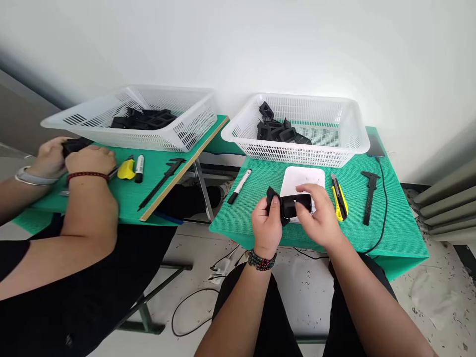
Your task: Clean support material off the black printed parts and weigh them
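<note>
A co-worker's hands [80, 158] are resting at the left desk [148, 188]. Above the right desk's [401, 223] front edge, the left hand [266, 225] is clenching its grip on one end of a black plastic part [292, 204], and the right hand [322, 215] is grasping the other end. A yellow knife [339, 201] is lying just beside them.

Right table [401, 223], green mat: white mesh basket [349, 144] upper centre-right, black moulded parts [277, 130] piled in its left half. In front of it, left to right: black marker [240, 186], white tray [303, 176], yellow utility knife [339, 198], black caliper [369, 196]. Phone [376, 146] just right of the basket, black cable [385, 208] running from it to the table's front edge.

Left table [156, 173]: second basket [193, 126] with black frames [143, 119]; yellow knife [126, 170], marker [139, 168] and caliper [161, 182] in front. Co-worker's hand [91, 159] far left, on a dark piece.

Radiator [446, 203] at right edge. Loose cord [189, 307] on the speckled floor, bottom centre.
</note>
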`<state>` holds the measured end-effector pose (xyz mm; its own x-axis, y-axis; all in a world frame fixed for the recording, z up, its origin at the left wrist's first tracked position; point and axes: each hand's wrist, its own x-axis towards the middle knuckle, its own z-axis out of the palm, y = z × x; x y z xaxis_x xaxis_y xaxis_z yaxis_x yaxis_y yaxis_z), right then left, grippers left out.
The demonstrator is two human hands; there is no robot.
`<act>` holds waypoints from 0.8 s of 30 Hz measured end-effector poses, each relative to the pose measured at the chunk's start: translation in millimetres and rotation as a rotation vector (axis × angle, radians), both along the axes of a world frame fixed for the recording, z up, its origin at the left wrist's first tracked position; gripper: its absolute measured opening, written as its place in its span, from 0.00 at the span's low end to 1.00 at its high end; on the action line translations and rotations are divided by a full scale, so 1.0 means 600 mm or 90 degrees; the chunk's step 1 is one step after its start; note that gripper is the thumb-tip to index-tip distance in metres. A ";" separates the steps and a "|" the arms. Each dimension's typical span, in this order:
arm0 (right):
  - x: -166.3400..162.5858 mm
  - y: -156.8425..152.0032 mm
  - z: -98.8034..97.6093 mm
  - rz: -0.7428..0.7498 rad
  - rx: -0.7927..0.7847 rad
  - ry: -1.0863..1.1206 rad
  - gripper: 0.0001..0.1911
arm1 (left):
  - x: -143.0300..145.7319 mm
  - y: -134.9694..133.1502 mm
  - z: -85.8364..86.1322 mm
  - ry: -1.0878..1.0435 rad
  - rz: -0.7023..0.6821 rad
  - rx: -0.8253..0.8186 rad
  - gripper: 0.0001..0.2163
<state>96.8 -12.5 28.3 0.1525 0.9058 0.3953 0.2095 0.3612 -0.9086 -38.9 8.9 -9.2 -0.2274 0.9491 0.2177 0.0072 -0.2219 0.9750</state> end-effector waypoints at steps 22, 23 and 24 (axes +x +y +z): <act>-0.019 0.001 -0.012 -0.219 -0.109 0.154 0.22 | 0.076 -0.069 -0.022 -0.169 -0.008 -0.036 0.20; -0.020 0.003 -0.013 -0.226 -0.125 0.206 0.23 | 0.077 -0.073 -0.020 -0.164 -0.020 -0.035 0.20; -0.020 0.006 -0.015 -0.229 -0.147 0.261 0.23 | 0.078 -0.076 -0.017 -0.158 -0.036 -0.038 0.21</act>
<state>84.5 -9.1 19.2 0.5647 0.8244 0.0385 -0.1022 0.1162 -0.9880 8.0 -36.5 -19.5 -0.2139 0.9712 0.1052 -0.2453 -0.1576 0.9566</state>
